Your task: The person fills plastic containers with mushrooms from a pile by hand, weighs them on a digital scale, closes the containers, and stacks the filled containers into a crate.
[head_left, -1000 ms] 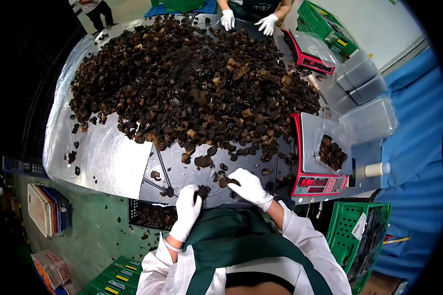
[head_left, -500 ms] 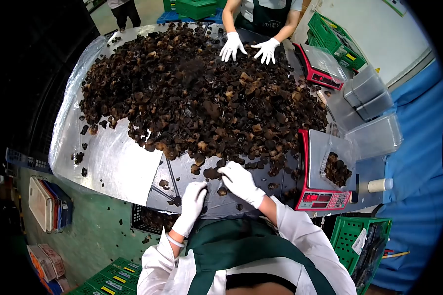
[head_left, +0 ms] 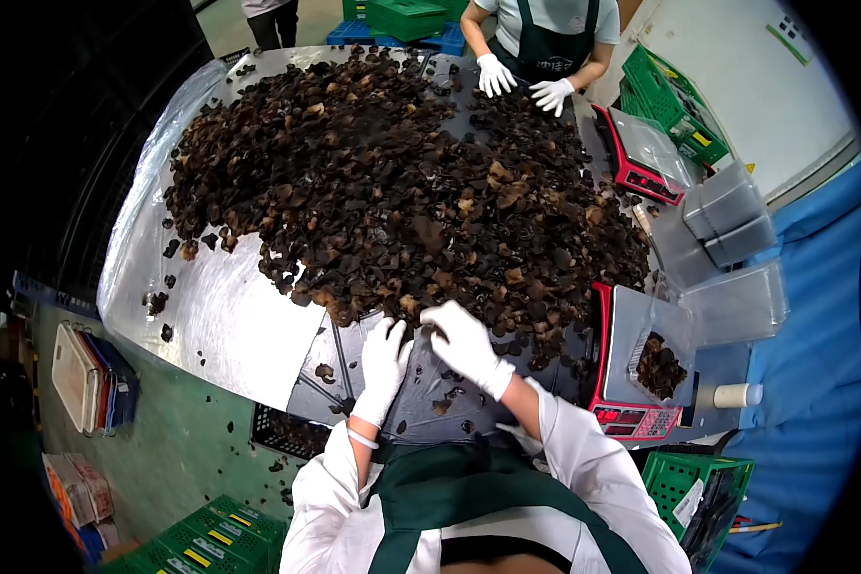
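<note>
A wide heap of dark brown wood ear mushrooms [head_left: 383,191] covers much of the table. My left hand [head_left: 385,368], in a white glove, is at the heap's near edge, its fingers stretched out and touching the pieces there. To its right, my right hand [head_left: 467,349], also gloved, reaches over the same edge with bent fingers and the thumb apart. I see no piece held in either hand; the right fingertips partly cover what lies beneath them. A few loose wood ear pieces [head_left: 325,372] lie on the tabletop close to my hands.
At right, a red scale [head_left: 627,418] bears a clear tub of wood ears [head_left: 660,368]. Clear containers [head_left: 727,206] and a second scale [head_left: 646,182] stand beyond. Across the table, a co-worker's gloved hands [head_left: 550,95] rest at the heap. A black crate [head_left: 277,430] sits below the near edge.
Both my hands have moved forward to the heap's edge, and the left fingers have straightened. The dark piece by my right fingertips no longer shows. The co-worker's hands have drawn back.
</note>
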